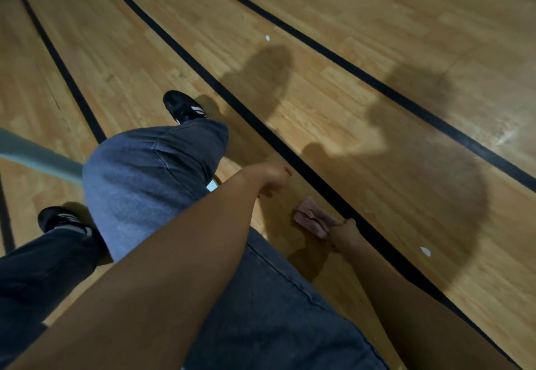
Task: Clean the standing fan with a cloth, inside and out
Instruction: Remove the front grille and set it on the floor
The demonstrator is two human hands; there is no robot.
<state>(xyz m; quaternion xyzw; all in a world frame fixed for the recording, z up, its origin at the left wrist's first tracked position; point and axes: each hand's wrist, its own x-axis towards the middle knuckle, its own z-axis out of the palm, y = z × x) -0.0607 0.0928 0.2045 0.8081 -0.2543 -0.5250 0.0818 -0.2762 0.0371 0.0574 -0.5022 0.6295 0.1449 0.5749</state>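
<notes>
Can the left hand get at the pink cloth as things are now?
Probably yes. The left hand hangs over bare floor near the cloth, with nothing between them. But the right hand already grips the cloth's near end.

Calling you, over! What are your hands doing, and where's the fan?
Right hand grips pink cloth. Left hand loosely curled, holding nothing visible. Fan not in view. Walking on wooden floor.

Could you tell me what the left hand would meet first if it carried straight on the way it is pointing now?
Most likely the bare wooden floor. The left hand points forward and down, and the black floor line lies just past it. Nothing else appears in that path, though depth is hard to judge from this view.
</notes>
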